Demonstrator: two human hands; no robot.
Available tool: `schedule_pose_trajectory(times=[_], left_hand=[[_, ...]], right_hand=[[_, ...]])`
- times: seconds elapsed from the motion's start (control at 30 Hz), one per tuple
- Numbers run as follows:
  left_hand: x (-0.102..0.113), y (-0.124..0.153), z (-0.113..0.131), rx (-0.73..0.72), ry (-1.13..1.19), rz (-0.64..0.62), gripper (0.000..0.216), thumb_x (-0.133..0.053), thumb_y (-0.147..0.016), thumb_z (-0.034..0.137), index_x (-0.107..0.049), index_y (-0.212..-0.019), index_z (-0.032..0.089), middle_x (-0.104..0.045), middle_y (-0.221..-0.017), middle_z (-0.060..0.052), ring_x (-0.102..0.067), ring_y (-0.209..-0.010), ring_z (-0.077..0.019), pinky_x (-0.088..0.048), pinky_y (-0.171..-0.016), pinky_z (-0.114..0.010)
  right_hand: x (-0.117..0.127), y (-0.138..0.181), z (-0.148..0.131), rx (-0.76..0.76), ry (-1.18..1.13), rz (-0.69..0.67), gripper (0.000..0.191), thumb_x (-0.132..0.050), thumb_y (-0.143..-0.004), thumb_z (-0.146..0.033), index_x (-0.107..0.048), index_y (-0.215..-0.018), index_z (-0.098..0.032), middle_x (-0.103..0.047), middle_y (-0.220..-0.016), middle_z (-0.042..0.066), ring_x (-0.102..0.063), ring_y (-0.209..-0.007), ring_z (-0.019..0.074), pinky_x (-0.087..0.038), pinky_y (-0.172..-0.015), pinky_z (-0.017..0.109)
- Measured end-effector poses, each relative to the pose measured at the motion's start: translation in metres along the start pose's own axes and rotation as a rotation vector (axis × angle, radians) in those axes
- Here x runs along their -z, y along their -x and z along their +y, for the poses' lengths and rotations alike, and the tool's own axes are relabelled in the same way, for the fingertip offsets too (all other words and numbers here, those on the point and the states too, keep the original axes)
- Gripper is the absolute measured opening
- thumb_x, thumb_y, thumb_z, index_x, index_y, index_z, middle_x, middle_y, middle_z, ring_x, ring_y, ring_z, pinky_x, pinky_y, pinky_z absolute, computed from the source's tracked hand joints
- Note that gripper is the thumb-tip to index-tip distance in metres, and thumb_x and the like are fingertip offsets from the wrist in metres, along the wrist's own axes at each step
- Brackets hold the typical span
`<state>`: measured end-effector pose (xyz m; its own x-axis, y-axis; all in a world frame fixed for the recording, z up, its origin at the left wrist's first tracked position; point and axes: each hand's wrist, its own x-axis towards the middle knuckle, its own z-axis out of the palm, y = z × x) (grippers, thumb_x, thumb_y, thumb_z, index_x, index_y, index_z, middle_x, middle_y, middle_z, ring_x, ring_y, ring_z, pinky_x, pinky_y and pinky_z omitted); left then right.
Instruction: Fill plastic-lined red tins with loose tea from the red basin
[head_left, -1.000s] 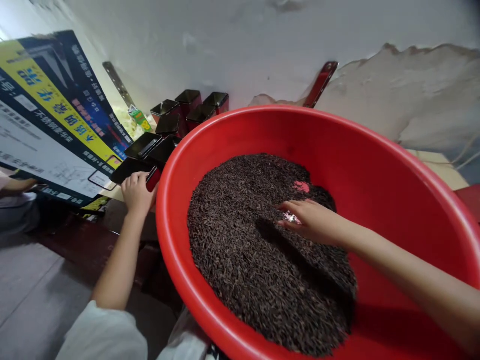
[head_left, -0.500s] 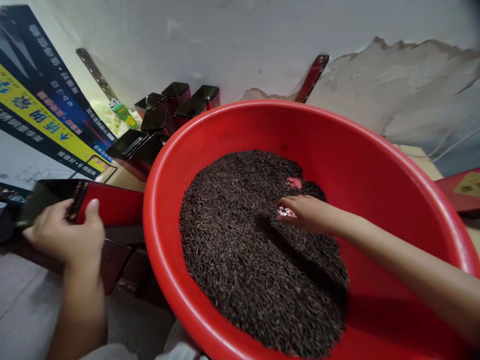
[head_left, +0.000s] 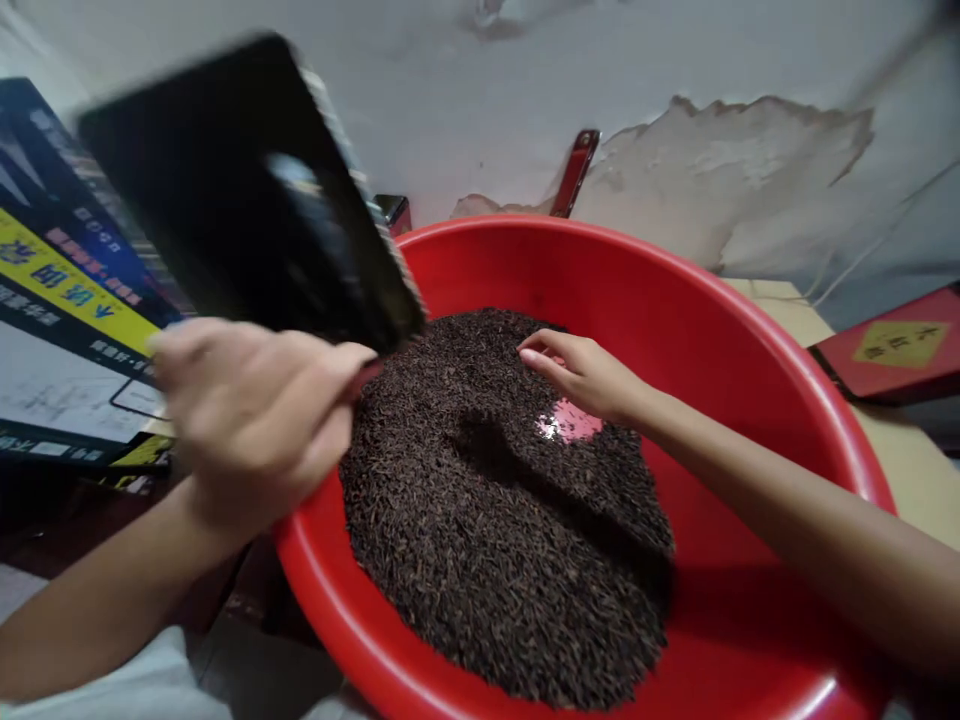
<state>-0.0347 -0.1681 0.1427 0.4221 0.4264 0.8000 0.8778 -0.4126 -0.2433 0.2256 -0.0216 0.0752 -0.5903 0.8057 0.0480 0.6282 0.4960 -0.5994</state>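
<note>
My left hand is closed round a dark square tin with a red side, held up and tilted at the left rim of a big red plastic basin; both are blurred by motion. The basin holds a heap of dark loose tea leaves. My right hand lies over the leaves near the heap's top, fingers stretched out and apart. Just below it a small pink scoop sits in the leaves, not gripped.
A printed poster board leans at the left. Another dark tin and a red strip stand against the peeling wall behind the basin. A red box with a gold diamond lies at the right on a pale table.
My left hand took a tin from the stack at the left and swung it up to the basin's rim. My right hand let go of the pink scoop and moved up the heap.
</note>
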Motion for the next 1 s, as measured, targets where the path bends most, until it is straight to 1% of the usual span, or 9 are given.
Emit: schedule_pose_trajectory(times=[0.1,0.23,0.33,0.47,0.6,0.7,0.77,0.87,1.0], left_hand=[[-0.049,-0.027,0.019,-0.266,-0.066,-0.049,0.008,-0.057,-0.081,0.010,-0.058,-0.078,0.017,-0.057,-0.059,0.004,-0.040,-0.055,-0.0139,-0.035,-0.068,-0.031],[-0.100,-0.039,0.022,-0.508,-0.016,-0.064,0.029,-0.041,-0.091,0.010,-0.056,-0.068,0.019,-0.057,-0.059,0.005,-0.046,-0.056,-0.0122,-0.041,-0.071,-0.026],[-0.133,-0.042,0.015,-0.637,0.041,-0.074,0.033,-0.037,-0.092,0.008,-0.056,-0.068,0.019,-0.057,-0.060,0.005,-0.048,-0.058,-0.0121,-0.044,-0.075,-0.025],[-0.166,-0.036,0.012,-0.767,0.126,-0.079,0.032,-0.037,-0.090,0.005,-0.058,-0.071,0.019,-0.060,-0.063,0.004,-0.052,-0.061,-0.0122,-0.041,-0.092,-0.027],[-0.189,-0.019,0.018,-0.689,0.169,-0.142,0.026,-0.042,-0.087,0.005,-0.058,-0.070,0.018,-0.062,-0.067,0.003,-0.056,-0.063,-0.0134,-0.044,-0.088,-0.028],[-0.196,-0.009,0.020,-0.633,0.210,-0.237,0.019,-0.049,-0.082,0.005,-0.057,-0.070,0.017,-0.062,-0.066,0.002,-0.057,-0.063,-0.0144,-0.046,-0.083,-0.030],[-0.193,-0.007,0.021,-0.567,0.265,-0.330,0.005,-0.055,-0.082,0.016,-0.060,-0.081,0.015,-0.065,-0.073,-0.001,-0.059,-0.067,-0.0167,-0.047,-0.076,-0.031],[-0.184,-0.007,0.026,-0.404,0.399,-0.426,0.030,-0.057,-0.085,0.034,-0.059,-0.105,0.012,-0.066,-0.096,-0.008,-0.062,-0.083,-0.0208,-0.049,-0.073,-0.032],[-0.176,-0.003,0.041,-0.264,0.344,-0.430,0.034,-0.050,-0.086,0.016,-0.051,-0.119,0.006,-0.058,-0.120,-0.015,-0.055,-0.111,-0.0239,-0.046,-0.091,-0.032]], right_hand=[[-0.001,0.003,0.005,-0.036,-0.363,0.069,0.053,-0.030,-0.086,-0.060,-0.049,-0.112,-0.017,-0.059,-0.110,0.012,-0.060,-0.091,0.0218,-0.047,-0.085,0.042],[0.001,0.006,0.008,-0.109,-0.672,0.069,0.063,-0.039,-0.082,-0.064,-0.027,-0.131,-0.026,-0.040,-0.136,0.010,-0.058,-0.102,0.0204,-0.050,-0.083,0.040],[0.005,0.001,0.009,-0.243,-0.808,0.075,0.055,-0.049,-0.082,-0.049,-0.028,-0.128,-0.027,-0.047,-0.129,0.008,-0.061,-0.086,0.0169,-0.053,-0.078,0.041],[0.003,-0.012,0.014,-0.488,-0.866,0.126,0.029,-0.045,-0.086,-0.029,-0.041,-0.113,-0.020,-0.061,-0.100,0.006,-0.058,-0.061,0.0130,-0.056,-0.070,0.040],[-0.006,-0.018,0.022,-0.584,-0.857,0.129,0.022,-0.039,-0.090,-0.026,-0.041,-0.111,-0.019,-0.061,-0.090,0.005,-0.056,-0.056,0.0113,-0.056,-0.073,0.037],[-0.013,-0.016,0.025,-0.609,-0.855,0.070,0.032,-0.040,-0.087,-0.020,-0.036,-0.118,-0.019,-0.060,-0.089,0.004,-0.056,-0.057,0.0106,-0.057,-0.076,0.036],[-0.017,-0.014,0.026,-0.585,-0.826,0.037,0.042,-0.044,-0.082,-0.017,-0.032,-0.122,-0.019,-0.060,-0.092,0.005,-0.058,-0.062,0.0114,-0.057,-0.077,0.035],[-0.023,-0.010,0.026,-0.508,-0.758,-0.003,0.053,-0.048,-0.078,-0.017,-0.028,-0.128,-0.018,-0.057,-0.106,0.008,-0.060,-0.073,0.0135,-0.056,-0.079,0.038],[-0.035,-0.004,0.027,-0.371,-0.671,-0.044,0.059,-0.050,-0.074,-0.016,-0.030,-0.130,-0.019,-0.050,-0.125,0.011,-0.060,-0.093,0.0175,-0.055,-0.082,0.037]])
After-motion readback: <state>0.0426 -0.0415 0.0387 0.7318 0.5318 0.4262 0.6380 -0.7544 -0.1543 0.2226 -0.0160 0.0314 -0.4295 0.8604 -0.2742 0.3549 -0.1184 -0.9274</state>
